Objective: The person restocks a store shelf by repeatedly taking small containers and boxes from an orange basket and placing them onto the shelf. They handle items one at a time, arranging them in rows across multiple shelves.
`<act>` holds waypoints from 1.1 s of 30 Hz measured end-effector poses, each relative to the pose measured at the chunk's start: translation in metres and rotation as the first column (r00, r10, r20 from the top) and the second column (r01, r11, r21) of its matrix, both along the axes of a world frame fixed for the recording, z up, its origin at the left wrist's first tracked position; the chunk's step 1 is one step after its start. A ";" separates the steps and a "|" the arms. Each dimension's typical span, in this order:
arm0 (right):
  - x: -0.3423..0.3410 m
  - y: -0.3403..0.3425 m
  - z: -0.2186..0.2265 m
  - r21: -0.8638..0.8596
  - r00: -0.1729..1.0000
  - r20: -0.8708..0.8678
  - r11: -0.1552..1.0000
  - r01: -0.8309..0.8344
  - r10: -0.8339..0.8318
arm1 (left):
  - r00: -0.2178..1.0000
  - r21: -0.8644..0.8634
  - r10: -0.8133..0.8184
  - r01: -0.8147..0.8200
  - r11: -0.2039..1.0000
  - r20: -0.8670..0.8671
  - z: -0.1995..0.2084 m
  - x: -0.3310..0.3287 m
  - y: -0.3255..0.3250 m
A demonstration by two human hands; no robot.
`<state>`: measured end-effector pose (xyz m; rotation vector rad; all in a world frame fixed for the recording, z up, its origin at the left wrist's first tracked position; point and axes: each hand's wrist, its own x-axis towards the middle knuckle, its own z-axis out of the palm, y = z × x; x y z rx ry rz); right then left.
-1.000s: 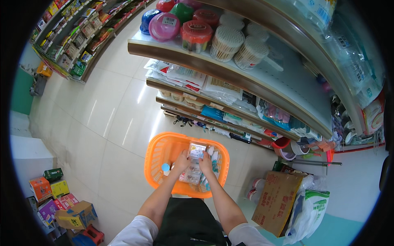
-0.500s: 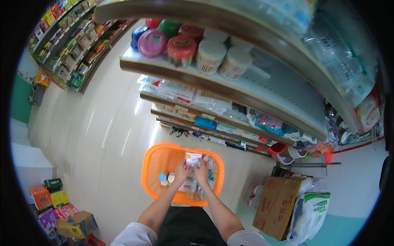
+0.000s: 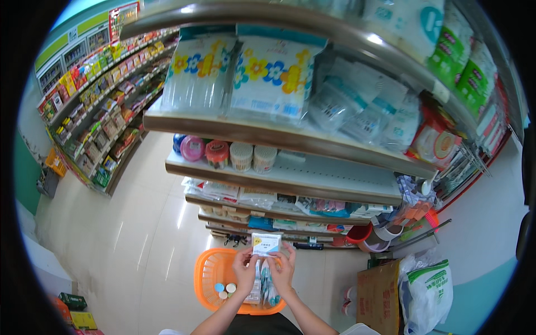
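Between both hands, above the basket, is a small flat white packet (image 3: 266, 244) with a blue and yellow front and a row of little bumps along its top edge. My left hand (image 3: 244, 271) pinches its lower left corner. My right hand (image 3: 283, 269) grips its lower right side. Below them an orange plastic basket (image 3: 207, 296) stands on the floor. Inside, at the left, are small containers (image 3: 223, 290), one with a blue lid. Several clear and teal packs (image 3: 268, 287) lie at the basket's right, partly covered by my hands and forearms.
A tall shelf unit (image 3: 290, 178) ahead holds bagged goods, tubs of sticks (image 3: 242, 157) and lidded jars. Buckets (image 3: 373, 237) stand at its right end. A cardboard box (image 3: 379, 296) and a white plastic bag (image 3: 429, 293) are at the right. Another stocked shelf (image 3: 106, 111) runs at the far left.
The view has tilted up, showing more of the upper shelves. My hands have raised the packet out of the basket to above its far rim, holding it upright.
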<state>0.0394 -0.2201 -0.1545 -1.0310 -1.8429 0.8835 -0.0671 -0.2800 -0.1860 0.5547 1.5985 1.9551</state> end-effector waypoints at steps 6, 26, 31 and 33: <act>-0.011 0.079 0.108 0.158 0.967 -0.250 0.984 0.086 -0.044 | 0.961 0.148 -0.083 0.126 0.981 -0.265 0.106 -0.019 0.086; -0.087 0.293 0.107 0.316 0.976 0.100 0.936 0.153 -0.193 | 0.734 -0.186 -0.165 0.054 0.981 -0.659 0.166 -0.063 0.264; -0.098 0.283 0.108 0.312 0.938 0.266 0.941 0.134 -0.222 | 0.645 -0.147 -0.112 0.000 0.989 -0.756 0.145 -0.080 0.266; -0.098 0.286 0.105 0.293 0.943 0.262 0.947 0.127 -0.208 | 0.620 -0.139 -0.106 -0.006 0.990 -0.778 0.144 -0.079 0.267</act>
